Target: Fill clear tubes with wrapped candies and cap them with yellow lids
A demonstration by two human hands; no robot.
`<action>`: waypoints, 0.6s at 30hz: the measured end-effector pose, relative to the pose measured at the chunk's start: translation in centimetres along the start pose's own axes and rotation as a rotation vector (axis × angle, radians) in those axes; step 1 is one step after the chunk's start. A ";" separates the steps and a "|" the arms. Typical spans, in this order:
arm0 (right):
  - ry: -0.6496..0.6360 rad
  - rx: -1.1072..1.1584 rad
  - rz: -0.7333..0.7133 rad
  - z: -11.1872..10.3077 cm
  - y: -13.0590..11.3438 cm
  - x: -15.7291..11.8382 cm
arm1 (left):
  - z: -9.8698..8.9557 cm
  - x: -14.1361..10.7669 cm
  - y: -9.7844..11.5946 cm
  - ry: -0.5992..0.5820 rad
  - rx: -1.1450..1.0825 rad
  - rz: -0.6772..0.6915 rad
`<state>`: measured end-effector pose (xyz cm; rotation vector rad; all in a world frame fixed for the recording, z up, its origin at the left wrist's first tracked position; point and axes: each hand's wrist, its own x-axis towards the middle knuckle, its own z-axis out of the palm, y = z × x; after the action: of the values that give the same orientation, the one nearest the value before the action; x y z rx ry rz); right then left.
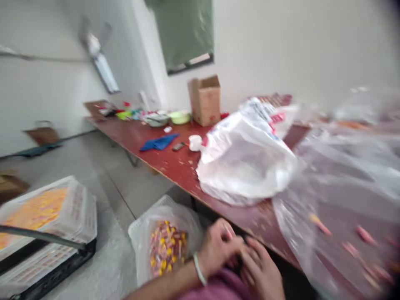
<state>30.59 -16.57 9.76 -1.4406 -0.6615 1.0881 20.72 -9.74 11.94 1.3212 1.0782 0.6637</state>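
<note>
Near the table's front edge, my left hand (217, 246), with a white band at the wrist, is closed. A small pinkish-red piece (229, 231) shows between its thumb and fingers; blur hides its kind. My right hand (262, 271) is right beside it, fingers bent and meeting the left fingertips. Whatever the right fingers pinch is hidden. Below and left of my hands, a plastic bag (192, 221) lines a white crate (135, 233) and holds many small yellow-and-red pieces (167, 246). To the right, several pink and yellowish pieces (365, 235) lie on clear plastic sheeting (300, 208).
A large white plastic bag (246, 162) rests on the long red table (168, 160). Behind are a cardboard box (206, 102), a blue cloth (159, 142), a white cup (195, 143) and bowls (180, 117). Stacked crates (84, 210) stand on the floor at left.
</note>
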 end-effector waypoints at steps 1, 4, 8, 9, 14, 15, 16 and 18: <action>-0.027 0.164 0.062 0.0 0.1 0.1 | 0.2 -0.1 -0.1 0.007 -0.012 0.037; -0.087 0.529 0.106 -0.1 0.0 0.8 | 0.2 0.2 -0.2 -0.030 -0.039 0.079; -0.068 0.645 0.115 -0.2 -0.5 1.2 | 0.0 0.6 -0.1 -0.103 -0.116 0.043; -0.069 0.655 0.113 -0.1 -0.6 1.0 | 0.0 0.6 -0.1 -0.109 -0.126 0.040; -0.109 0.674 0.087 -0.2 -0.3 0.7 | 0.0 0.5 -0.3 -0.098 -0.161 0.036; -0.112 0.675 0.084 -0.3 -0.3 0.7 | 0.0 0.5 -0.4 -0.095 -0.172 0.030; -0.112 0.677 0.083 -0.3 -0.2 0.7 | 0.0 0.5 -0.4 -0.096 -0.179 0.025; -0.101 0.685 0.081 -0.3 -0.2 0.7 | 0.1 0.5 -0.4 -0.101 -0.184 0.019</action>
<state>31.20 -16.06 9.74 -0.8286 -0.2518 1.2943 20.97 -9.41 11.37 1.1942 0.9018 0.6869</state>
